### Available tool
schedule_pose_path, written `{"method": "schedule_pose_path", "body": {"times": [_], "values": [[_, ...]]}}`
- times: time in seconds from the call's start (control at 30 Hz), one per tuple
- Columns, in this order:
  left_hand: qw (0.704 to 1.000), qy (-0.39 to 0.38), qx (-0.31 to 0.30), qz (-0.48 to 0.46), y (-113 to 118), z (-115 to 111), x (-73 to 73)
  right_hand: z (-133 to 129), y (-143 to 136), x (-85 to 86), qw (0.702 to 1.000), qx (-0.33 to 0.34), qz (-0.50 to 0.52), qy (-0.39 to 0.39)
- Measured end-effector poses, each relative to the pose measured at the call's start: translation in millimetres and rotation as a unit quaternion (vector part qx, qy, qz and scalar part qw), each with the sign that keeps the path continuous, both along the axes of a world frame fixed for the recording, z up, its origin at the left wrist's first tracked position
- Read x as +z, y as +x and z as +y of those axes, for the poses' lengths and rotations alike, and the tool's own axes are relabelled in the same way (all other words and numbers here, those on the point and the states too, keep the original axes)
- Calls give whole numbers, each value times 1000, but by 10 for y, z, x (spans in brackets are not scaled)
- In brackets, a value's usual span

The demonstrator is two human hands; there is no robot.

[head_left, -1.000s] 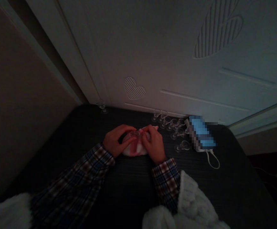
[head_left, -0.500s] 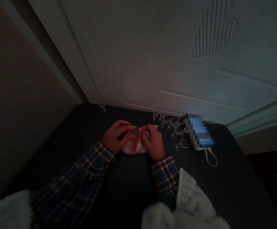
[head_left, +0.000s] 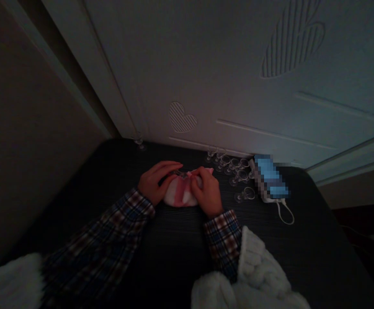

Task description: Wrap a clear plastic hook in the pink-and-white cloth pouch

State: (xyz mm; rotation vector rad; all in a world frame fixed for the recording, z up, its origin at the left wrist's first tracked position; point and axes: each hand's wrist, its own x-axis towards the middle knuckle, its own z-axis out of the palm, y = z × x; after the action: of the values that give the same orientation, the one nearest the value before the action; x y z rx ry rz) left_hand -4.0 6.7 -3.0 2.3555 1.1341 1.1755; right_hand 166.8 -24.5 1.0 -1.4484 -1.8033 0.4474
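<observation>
A small soft pink-and-white pouch [head_left: 180, 195] lies on the dark table between my two hands. My right hand [head_left: 208, 193] is closed, thumb and fingers pinching the pouch's upper right edge. At the pouch's left side, my left hand [head_left: 156, 182] has its fingers stretched out and the thumb apart from them, lying against the fabric. Something clear and shiny, perhaps a suction-cup ring [head_left: 182, 174], shows at the pouch's top between the hands; its outline is hard to make out in the dim light.
Several clear suction-cup rings [head_left: 225, 162] stand along the table's back edge, with a nearer one [head_left: 244, 194] right of my right hand. Another [head_left: 139, 140] sits at the back left. A lit phone [head_left: 272, 176] with a white cable lies at right. A white panel [head_left: 206, 86] rises behind.
My left thumb has drawn back to the left from the pouch's top, and more of the pouch shows. My right hand keeps its pinch in nearly the same place.
</observation>
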Motion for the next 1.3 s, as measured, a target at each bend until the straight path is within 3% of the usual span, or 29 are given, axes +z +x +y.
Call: {"method": "schedule_pose_path", "body": {"times": [0.33,0.53,0.83,1.13,1.3], "values": [[1000,18,-8,-11,3,-13,-10,0,-12,-3,1000,-24,-15,-3],[998,31,-55,-8,27,-50,-5,25,-11,-27,999,-23,-26,-9],[998,13,-53,-20,19,-37,5,-12,-31,20,999,37,-17,10],[998,9,-63,-26,7,-28,-17,4,-24,-11,999,25,-31,-1],[993,-5,-117,-18,7,-25,-11,-4,-16,-7,999,22,-37,-11]]}}
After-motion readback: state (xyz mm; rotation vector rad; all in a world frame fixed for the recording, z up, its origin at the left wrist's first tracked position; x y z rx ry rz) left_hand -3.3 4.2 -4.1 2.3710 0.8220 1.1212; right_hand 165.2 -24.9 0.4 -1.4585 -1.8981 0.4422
